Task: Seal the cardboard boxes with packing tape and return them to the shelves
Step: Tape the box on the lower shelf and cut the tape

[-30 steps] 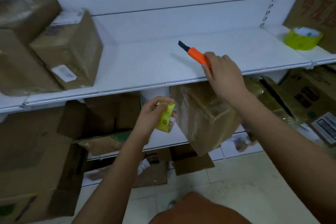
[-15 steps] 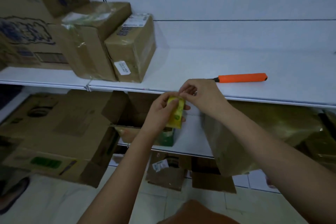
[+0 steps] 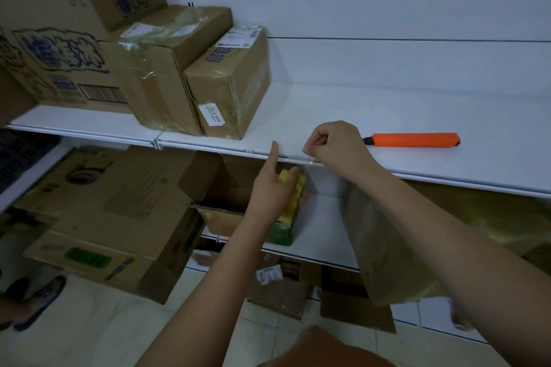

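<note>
Below the white shelf (image 3: pixel 387 116) edge, left hand (image 3: pixel 272 188) grips yellow tape roll (image 3: pixel 293 197) while right hand (image 3: pixel 337 144) pinches the clear strip (image 3: pixel 293 155), which could twist and stick to itself.

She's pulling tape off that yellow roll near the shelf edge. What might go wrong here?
The clear tape strip stretched between the left hand, holding the yellow tape roll, and the right hand could fold and stick to itself or catch the shelf edge. The orange utility knife beside her right wrist might get knocked off.

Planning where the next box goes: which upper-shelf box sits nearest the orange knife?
The small labelled box at the row's right end; the others stand farther left of the knife.
</note>
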Action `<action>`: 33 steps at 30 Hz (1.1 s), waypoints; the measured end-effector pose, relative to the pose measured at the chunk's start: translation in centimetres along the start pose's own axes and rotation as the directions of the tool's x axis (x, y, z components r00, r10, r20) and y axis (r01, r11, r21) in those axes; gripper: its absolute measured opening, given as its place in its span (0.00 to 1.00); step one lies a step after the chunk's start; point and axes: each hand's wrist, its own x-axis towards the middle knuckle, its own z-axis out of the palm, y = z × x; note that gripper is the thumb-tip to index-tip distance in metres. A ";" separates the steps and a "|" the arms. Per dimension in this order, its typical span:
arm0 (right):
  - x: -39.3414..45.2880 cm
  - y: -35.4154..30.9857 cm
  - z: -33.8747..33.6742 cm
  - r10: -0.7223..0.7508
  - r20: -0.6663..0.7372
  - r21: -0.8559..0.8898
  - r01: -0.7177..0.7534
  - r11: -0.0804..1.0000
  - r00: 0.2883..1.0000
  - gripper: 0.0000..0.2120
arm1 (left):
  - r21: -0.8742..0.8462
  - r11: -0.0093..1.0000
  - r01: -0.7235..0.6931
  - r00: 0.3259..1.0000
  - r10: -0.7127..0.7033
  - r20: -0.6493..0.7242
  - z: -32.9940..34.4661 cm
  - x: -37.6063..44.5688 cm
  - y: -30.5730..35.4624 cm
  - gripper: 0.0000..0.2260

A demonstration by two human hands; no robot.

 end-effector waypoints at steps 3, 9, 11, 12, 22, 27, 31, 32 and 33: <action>1.0 0.5 0.5 0.022 -0.034 -0.044 -0.024 0.999 0.999 0.08 | 0.046 0.999 -0.012 1.000 0.014 -0.027 1.0 1.3 -0.8 0.31; 1.3 1.5 1.9 -0.045 -0.082 -0.132 0.034 0.991 0.996 0.05 | 0.017 1.000 -0.008 0.999 0.008 -0.035 1.8 1.4 -1.1 0.29; 1.1 1.9 2.1 -0.061 -0.093 -0.149 0.047 0.988 0.994 0.03 | -0.006 1.000 -0.003 0.998 0.002 -0.056 2.2 1.4 -1.4 0.26; 1.2 2.1 2.1 -0.067 -0.110 -0.134 0.052 0.990 0.992 0.02 | -0.011 1.000 0.001 0.996 -0.002 -0.084 2.4 1.6 -1.5 0.25; 1.2 3.5 2.6 -0.249 -0.168 -0.074 0.240 0.968 0.954 0.14 | 0.165 0.986 -0.014 0.973 0.052 -0.227 3.3 4.9 -1.4 0.26; -0.3 3.0 2.3 -0.334 -0.174 -0.096 0.322 0.942 0.926 0.11 | 0.474 0.877 0.077 0.985 0.006 -0.171 1.8 4.7 -0.8 0.27; -6.1 5.8 -0.9 -0.296 -0.444 -0.072 0.295 0.953 0.846 0.10 | 0.633 0.768 0.100 0.821 0.296 -0.489 -0.5 1.9 1.4 0.24; -8.3 7.4 -2.1 -0.258 -0.526 -0.105 0.238 0.965 0.811 0.10 | 0.629 0.778 0.004 0.753 0.412 -0.513 -0.4 1.1 2.0 0.20; -10.8 9.1 -3.4 -0.203 -0.586 -0.134 0.153 0.979 0.784 0.10 | 0.603 0.789 -0.121 0.712 0.492 -0.501 0.2 0.4 2.3 0.17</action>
